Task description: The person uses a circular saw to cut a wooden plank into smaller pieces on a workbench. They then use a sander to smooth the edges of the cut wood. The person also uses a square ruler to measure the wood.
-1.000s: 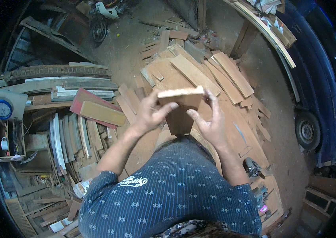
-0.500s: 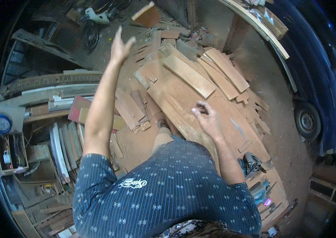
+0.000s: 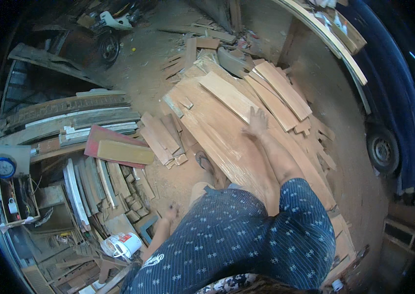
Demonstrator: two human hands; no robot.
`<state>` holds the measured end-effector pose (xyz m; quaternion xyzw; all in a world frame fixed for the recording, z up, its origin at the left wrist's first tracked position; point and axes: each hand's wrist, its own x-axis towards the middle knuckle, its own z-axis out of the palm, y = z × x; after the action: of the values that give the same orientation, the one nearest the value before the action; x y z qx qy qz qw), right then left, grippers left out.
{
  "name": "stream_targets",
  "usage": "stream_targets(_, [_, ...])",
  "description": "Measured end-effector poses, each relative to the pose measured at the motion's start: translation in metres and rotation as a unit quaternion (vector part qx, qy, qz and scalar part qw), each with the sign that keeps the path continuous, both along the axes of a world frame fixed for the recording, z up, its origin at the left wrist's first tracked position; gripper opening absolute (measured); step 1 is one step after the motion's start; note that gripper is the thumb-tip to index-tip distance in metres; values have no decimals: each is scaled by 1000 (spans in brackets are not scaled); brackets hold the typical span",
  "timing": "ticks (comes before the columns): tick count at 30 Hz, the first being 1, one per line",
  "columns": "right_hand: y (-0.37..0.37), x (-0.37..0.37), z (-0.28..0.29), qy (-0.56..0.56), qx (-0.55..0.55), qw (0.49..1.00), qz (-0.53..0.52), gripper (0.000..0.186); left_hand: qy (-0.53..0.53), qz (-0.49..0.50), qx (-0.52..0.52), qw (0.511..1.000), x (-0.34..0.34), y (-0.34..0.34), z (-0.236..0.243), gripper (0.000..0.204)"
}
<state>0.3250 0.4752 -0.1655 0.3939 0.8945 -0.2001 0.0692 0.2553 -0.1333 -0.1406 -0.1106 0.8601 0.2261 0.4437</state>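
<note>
My right hand [image 3: 256, 123] lies with fingers spread at the near end of a pale plank [image 3: 224, 93]. This plank rests on a wide, dusty wooden board [image 3: 202, 130] that forms the work surface. My left hand [image 3: 171, 212] hangs low on the left, over the floor beside my leg. It is small and smeared, so its fingers cannot be read; I see nothing in it. Several reddish planks [image 3: 286, 90] lie overlapping to the right of the pale plank. A small wood offcut [image 3: 186, 102] sits near the board's far left corner.
Loose boards [image 3: 161, 137] lie on the floor left of the work surface. Stacked strips [image 3: 82, 188] and a white bucket [image 3: 121, 245] stand at the left. A blue car [image 3: 386, 83] flanks the right side. Scrap wood and a motorcycle wheel [image 3: 109, 46] lie beyond.
My left arm has swung from far forward down to my left side. My right hand has moved forward and flattened by the plank. The brown board beyond my left hand is gone from that spot.
</note>
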Motion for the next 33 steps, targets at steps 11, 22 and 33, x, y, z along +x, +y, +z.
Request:
stream_targets(11, [2, -31, -9, -9, -166, 986, -21, 112, 8, 131, -10, 991, 95, -93, 9, 27])
stream_targets(22, [-69, -26, -66, 154, -624, 727, -244, 64, 9, 139, 82, 987, -16, 4, -34, 49])
stream_targets(33, [-119, 17, 11, 289, -179, 939, -50, 47, 26, 173, 135, 975, 0, 39, -15, 64])
